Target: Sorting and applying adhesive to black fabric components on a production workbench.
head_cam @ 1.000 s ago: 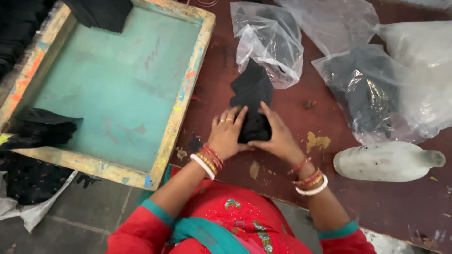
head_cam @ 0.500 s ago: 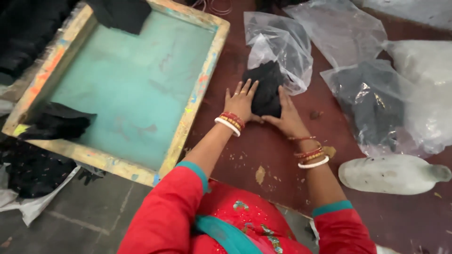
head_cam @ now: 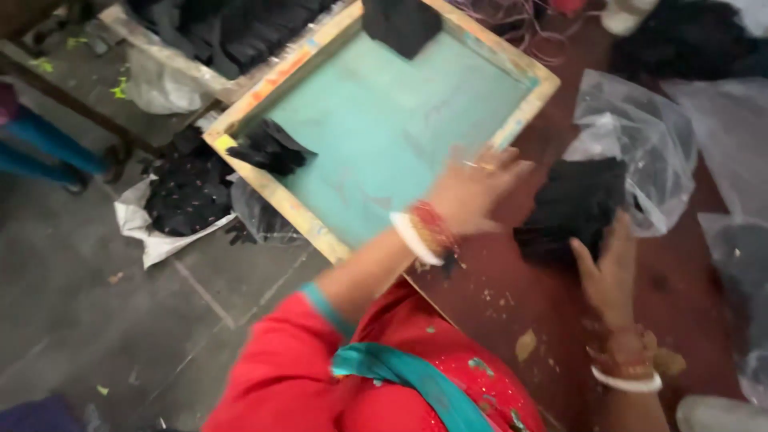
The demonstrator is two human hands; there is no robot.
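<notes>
A person in a red top with a teal scarf works over a dark red desk (head_cam: 512, 296). The right hand (head_cam: 612, 268) rests its open grip, fingers spread, against the near right edge of a folded stack of black cloth (head_cam: 572, 210) lying on the desk just in front of a clear plastic bag (head_cam: 640, 136). The left hand (head_cam: 472, 188), blurred, hovers with fingers extended and holding nothing, just left of the cloth, over the right edge of a wooden-framed teal screen (head_cam: 384, 128). More black cloth lies on the frame's left edge.
</notes>
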